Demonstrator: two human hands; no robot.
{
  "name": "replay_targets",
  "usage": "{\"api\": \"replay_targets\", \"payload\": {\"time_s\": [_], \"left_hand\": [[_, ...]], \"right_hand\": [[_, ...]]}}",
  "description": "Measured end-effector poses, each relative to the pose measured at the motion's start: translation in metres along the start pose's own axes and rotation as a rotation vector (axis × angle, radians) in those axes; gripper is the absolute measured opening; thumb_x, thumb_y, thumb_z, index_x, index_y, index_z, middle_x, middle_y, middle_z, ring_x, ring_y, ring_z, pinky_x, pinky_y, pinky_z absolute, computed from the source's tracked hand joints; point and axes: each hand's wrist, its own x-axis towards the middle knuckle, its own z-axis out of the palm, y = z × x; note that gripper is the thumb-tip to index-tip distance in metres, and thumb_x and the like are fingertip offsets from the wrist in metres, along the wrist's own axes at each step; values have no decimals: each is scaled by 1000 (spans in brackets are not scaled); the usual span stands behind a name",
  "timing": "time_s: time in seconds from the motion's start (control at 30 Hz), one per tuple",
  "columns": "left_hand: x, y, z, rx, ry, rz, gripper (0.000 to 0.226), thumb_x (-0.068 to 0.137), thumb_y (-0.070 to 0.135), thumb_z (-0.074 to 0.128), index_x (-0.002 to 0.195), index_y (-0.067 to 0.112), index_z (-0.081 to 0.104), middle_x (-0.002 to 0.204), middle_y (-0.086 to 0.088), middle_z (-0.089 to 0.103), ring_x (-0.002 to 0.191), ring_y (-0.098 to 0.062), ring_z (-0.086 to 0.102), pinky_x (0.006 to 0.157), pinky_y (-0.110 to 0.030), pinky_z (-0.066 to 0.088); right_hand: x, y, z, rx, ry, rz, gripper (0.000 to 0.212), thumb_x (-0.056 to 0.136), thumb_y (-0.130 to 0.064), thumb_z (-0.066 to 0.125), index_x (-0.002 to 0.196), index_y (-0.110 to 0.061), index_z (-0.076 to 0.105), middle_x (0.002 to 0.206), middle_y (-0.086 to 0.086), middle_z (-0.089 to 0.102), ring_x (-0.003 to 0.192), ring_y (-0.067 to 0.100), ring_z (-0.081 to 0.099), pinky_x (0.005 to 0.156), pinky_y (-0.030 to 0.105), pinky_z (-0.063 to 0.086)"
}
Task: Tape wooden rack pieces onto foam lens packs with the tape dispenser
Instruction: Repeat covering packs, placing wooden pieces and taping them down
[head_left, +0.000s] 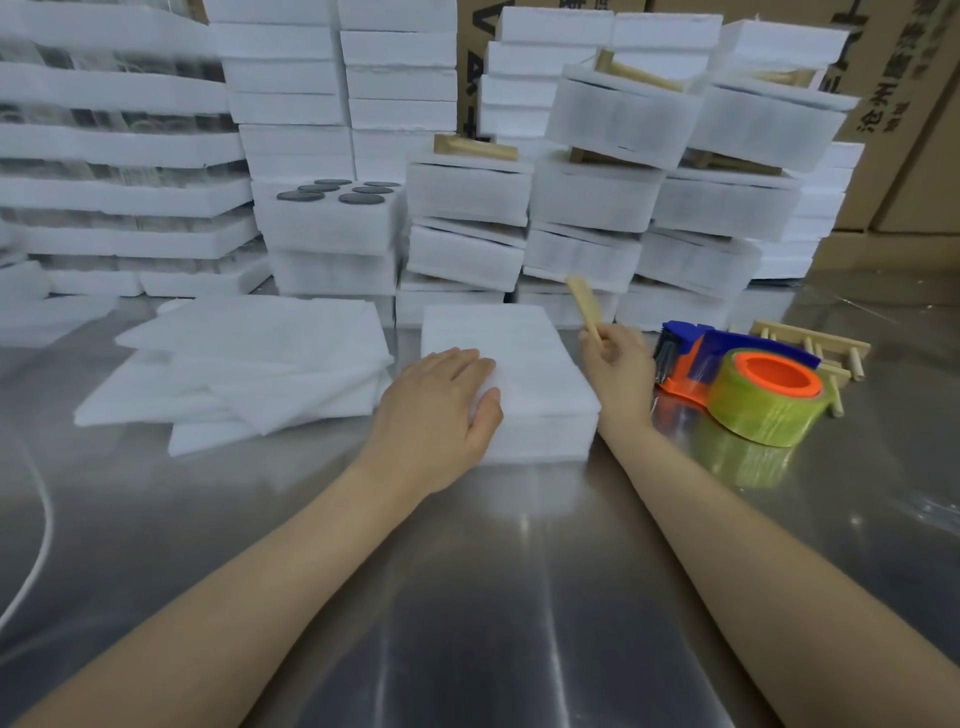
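A white foam lens pack (524, 364) lies on the steel table in front of me. My left hand (441, 405) rests flat on its near left corner, fingers straight. My right hand (615, 371) is at the pack's right edge and pinches a wooden rack piece (584, 306), which sticks up and away, blurred. The tape dispenser (737, 376), blue and orange with a yellowish tape roll, lies on its side just right of my right hand. More wooden rack pieces (815, 348) with pegs lie behind the dispenser.
Loose foam sheets (249, 369) are spread to the left. Stacks of foam packs (587, 208), some with wooden pieces on top, fill the back. One pack (332, 208) shows dark round lenses. Cardboard boxes (904, 104) stand at the right rear. A white cord (41, 545) runs at the left.
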Motion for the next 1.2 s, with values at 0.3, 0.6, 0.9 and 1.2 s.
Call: {"api": "replay_targets", "payload": {"time_s": [0.3, 0.6, 0.9, 1.2], "left_hand": [[-1, 0, 1, -11, 8, -11, 60, 93, 41, 24, 134, 12, 56, 140, -7, 54, 132, -24, 46, 110, -30, 28], [2, 0, -2, -18, 27, 44, 58, 91, 41, 19, 117, 14, 63, 109, -5, 65, 99, -25, 57, 75, -28, 37], [-1, 0, 2, -46, 16, -10, 57, 92, 39, 27, 137, 13, 52, 142, -4, 52, 132, -20, 43, 108, -24, 23], [-4, -5, 7, -174, 127, -82, 43, 94, 40, 48, 123, 10, 58, 128, -4, 41, 121, -21, 41, 90, -37, 45]], "right_hand": [[-6, -42, -21, 254, 184, -55, 8, 88, -22, 69, 87, -14, 68, 83, -8, 40, 64, -5, 42, 67, 11, 38], [-42, -83, -25, 319, -352, 72, 39, 96, -22, 53, 61, -13, 68, 51, -12, 59, 54, -5, 53, 61, 8, 41], [-26, -69, -41, 464, -439, 289, 30, 90, -38, 62, 79, -10, 66, 65, -2, 68, 65, 8, 66, 70, 18, 57], [-27, -64, -50, 402, -602, 32, 23, 65, -31, 79, 69, -9, 71, 60, -1, 65, 59, 11, 61, 62, 19, 51]]}}
